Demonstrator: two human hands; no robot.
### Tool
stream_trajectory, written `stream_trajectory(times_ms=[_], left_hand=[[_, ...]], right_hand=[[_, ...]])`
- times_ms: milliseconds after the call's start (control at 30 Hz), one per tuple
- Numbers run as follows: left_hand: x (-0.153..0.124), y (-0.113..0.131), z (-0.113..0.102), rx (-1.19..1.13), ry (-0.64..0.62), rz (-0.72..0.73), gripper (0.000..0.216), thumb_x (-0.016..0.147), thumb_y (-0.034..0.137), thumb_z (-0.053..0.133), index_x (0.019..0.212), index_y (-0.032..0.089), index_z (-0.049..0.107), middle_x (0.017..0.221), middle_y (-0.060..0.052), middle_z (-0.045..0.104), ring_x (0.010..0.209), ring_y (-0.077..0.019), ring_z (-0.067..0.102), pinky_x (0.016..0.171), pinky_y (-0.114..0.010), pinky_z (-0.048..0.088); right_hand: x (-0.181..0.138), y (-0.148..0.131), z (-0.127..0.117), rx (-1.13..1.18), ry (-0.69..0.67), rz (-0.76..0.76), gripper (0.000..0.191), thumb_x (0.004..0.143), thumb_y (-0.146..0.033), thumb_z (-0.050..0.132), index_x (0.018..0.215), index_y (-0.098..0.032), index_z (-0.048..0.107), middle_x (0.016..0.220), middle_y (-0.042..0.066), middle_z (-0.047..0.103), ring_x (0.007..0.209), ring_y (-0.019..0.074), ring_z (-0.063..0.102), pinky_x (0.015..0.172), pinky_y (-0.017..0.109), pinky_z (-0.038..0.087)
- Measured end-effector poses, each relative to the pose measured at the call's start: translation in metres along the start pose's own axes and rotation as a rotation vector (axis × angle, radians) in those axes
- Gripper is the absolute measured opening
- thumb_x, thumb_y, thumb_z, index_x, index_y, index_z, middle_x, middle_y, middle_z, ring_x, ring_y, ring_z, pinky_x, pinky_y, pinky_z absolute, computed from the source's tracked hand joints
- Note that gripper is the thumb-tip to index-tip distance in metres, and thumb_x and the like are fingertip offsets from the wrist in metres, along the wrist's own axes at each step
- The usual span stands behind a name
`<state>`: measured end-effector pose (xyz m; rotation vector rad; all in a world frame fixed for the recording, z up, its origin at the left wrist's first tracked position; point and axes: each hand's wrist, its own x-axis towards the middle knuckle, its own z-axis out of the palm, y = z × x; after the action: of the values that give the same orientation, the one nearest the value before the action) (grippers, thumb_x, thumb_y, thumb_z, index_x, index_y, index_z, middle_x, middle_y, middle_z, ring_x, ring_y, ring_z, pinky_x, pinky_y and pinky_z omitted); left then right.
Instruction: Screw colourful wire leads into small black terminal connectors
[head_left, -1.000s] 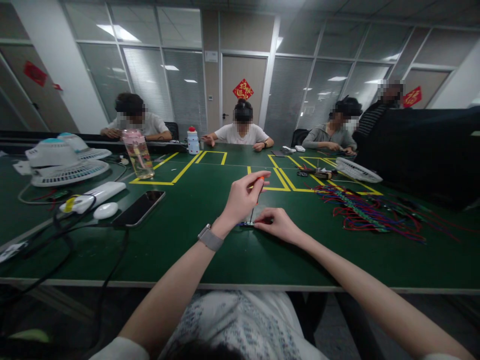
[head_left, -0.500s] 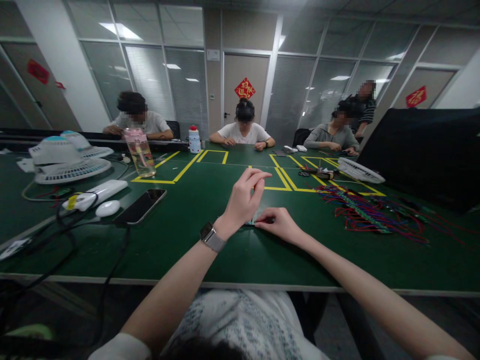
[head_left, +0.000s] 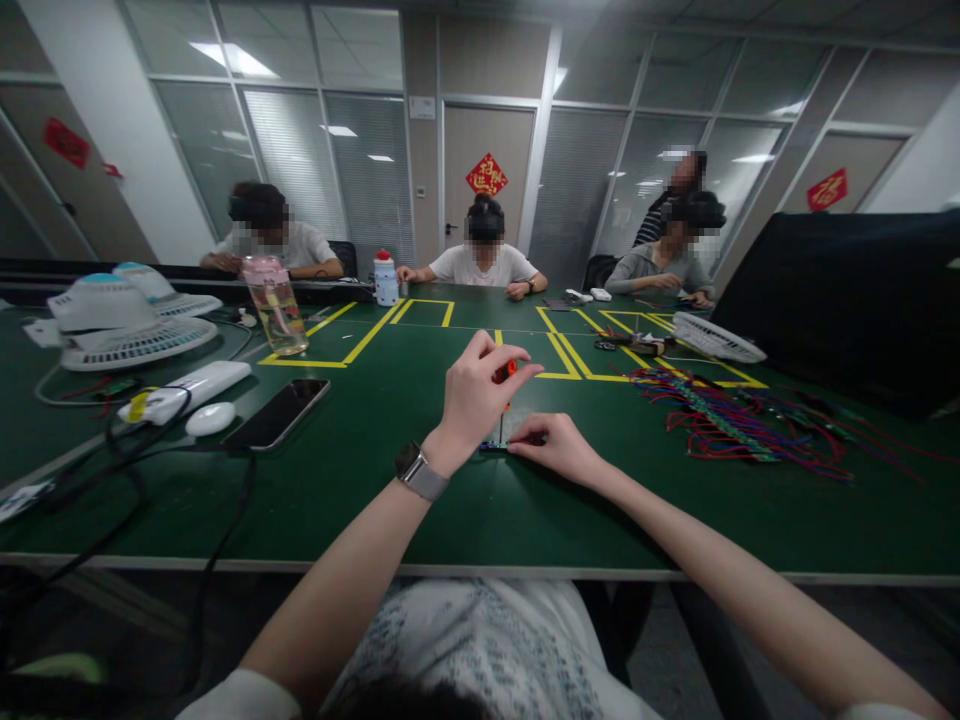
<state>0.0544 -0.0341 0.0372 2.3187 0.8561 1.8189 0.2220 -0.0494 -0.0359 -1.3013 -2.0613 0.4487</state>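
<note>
My left hand, with a watch on its wrist, is closed round the orange handle of a small screwdriver that stands upright with its tip down. The tip rests on a small dark part lying on the green table. My right hand lies just right of the part, its fingertips pinched on the part's edge and pressing it to the table.
A black phone, a white mouse, a white power strip and black cables lie at the left, with white fans and a pink-lidded bottle behind. A bundle of coloured wires lies at the right. Several people sit at the far side.
My left hand's fingers have shifted round the screwdriver handle, whose orange top shows again. The right hand has stayed on the part. A standing person at the back right has walked left.
</note>
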Motion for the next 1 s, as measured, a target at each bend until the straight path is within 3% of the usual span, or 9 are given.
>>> stream_trajectory(times_ms=[133, 200, 300, 467, 600, 700, 767, 900, 1000], left_hand=[[-0.001, 0.002, -0.002, -0.141, -0.095, 0.016, 0.027, 0.095, 0.025, 0.043, 0.109, 0.02, 0.067, 0.107, -0.007, 0.064, 0.097, -0.0165, 0.063, 0.088, -0.031, 0.051], [-0.001, 0.001, -0.001, -0.318, -0.154, -0.072, 0.031, 0.096, 0.024, 0.041, 0.115, 0.019, 0.064, 0.114, -0.008, 0.066, 0.097, -0.0171, 0.066, 0.084, -0.03, 0.055], [0.001, -0.003, 0.001, -0.48, -0.177, -0.22, 0.029, 0.092, 0.029, 0.049, 0.114, 0.018, 0.066, 0.108, -0.009, 0.07, 0.084, -0.0165, 0.07, 0.067, -0.026, 0.058], [0.001, -0.005, 0.002, -0.236, -0.045, -0.129, 0.015, 0.079, 0.03, 0.071, 0.09, 0.021, 0.072, 0.082, -0.002, 0.062, 0.07, -0.0118, 0.06, 0.06, -0.022, 0.051], [-0.002, 0.001, -0.002, -0.013, -0.002, 0.009, 0.015, 0.084, 0.034, 0.066, 0.089, 0.02, 0.07, 0.086, -0.003, 0.057, 0.076, -0.0135, 0.057, 0.072, -0.028, 0.051], [-0.003, 0.005, -0.003, -0.107, -0.066, 0.057, 0.025, 0.095, 0.023, 0.046, 0.107, 0.019, 0.067, 0.107, -0.008, 0.061, 0.099, -0.017, 0.06, 0.089, -0.033, 0.051], [-0.004, 0.006, -0.002, -0.271, -0.122, -0.004, 0.031, 0.096, 0.019, 0.04, 0.115, 0.019, 0.064, 0.12, -0.01, 0.062, 0.108, -0.018, 0.061, 0.09, -0.033, 0.053], [-0.006, 0.004, 0.0, -0.511, -0.168, -0.21, 0.03, 0.095, 0.026, 0.046, 0.118, 0.019, 0.063, 0.122, -0.01, 0.064, 0.096, -0.018, 0.069, 0.075, -0.027, 0.06], [-0.007, 0.002, 0.0, -0.47, -0.132, -0.204, 0.026, 0.091, 0.028, 0.053, 0.112, 0.019, 0.067, 0.112, -0.008, 0.068, 0.089, -0.0158, 0.069, 0.071, -0.024, 0.059]], right_hand=[[0.0, 0.002, -0.001, 0.032, -0.015, 0.003, 0.01, 0.074, -0.025, 0.072, 0.079, -0.017, 0.076, 0.074, 0.004, 0.071, 0.066, 0.0145, 0.062, 0.064, 0.026, 0.048], [0.0, 0.003, -0.002, 0.064, -0.035, 0.016, 0.012, 0.074, -0.025, 0.072, 0.08, -0.016, 0.076, 0.075, 0.004, 0.071, 0.067, 0.0146, 0.062, 0.065, 0.026, 0.048], [0.001, 0.004, -0.003, 0.11, -0.062, 0.032, 0.013, 0.073, -0.025, 0.072, 0.081, -0.016, 0.076, 0.076, 0.004, 0.07, 0.067, 0.0142, 0.062, 0.065, 0.026, 0.049], [0.001, 0.006, -0.002, 0.133, -0.055, 0.043, 0.013, 0.072, -0.026, 0.073, 0.08, -0.016, 0.076, 0.074, 0.003, 0.07, 0.066, 0.0142, 0.061, 0.064, 0.026, 0.049], [0.001, 0.004, -0.002, 0.135, -0.05, 0.055, 0.014, 0.072, -0.026, 0.073, 0.08, -0.016, 0.076, 0.073, 0.004, 0.07, 0.066, 0.0146, 0.062, 0.064, 0.026, 0.049], [0.001, 0.003, -0.002, 0.142, -0.05, 0.063, 0.015, 0.071, -0.025, 0.073, 0.081, -0.014, 0.076, 0.074, 0.005, 0.07, 0.067, 0.0149, 0.062, 0.065, 0.026, 0.049], [0.001, 0.003, -0.003, 0.137, -0.052, 0.06, 0.015, 0.072, -0.026, 0.073, 0.081, -0.015, 0.076, 0.075, 0.005, 0.071, 0.067, 0.015, 0.062, 0.065, 0.027, 0.049], [0.001, 0.004, -0.003, 0.108, -0.05, 0.042, 0.013, 0.072, -0.026, 0.072, 0.081, -0.017, 0.076, 0.075, 0.004, 0.071, 0.067, 0.015, 0.062, 0.065, 0.027, 0.049], [0.001, 0.004, -0.002, 0.106, -0.045, 0.042, 0.013, 0.072, -0.025, 0.072, 0.081, -0.016, 0.076, 0.075, 0.004, 0.07, 0.067, 0.0151, 0.062, 0.065, 0.027, 0.048]])
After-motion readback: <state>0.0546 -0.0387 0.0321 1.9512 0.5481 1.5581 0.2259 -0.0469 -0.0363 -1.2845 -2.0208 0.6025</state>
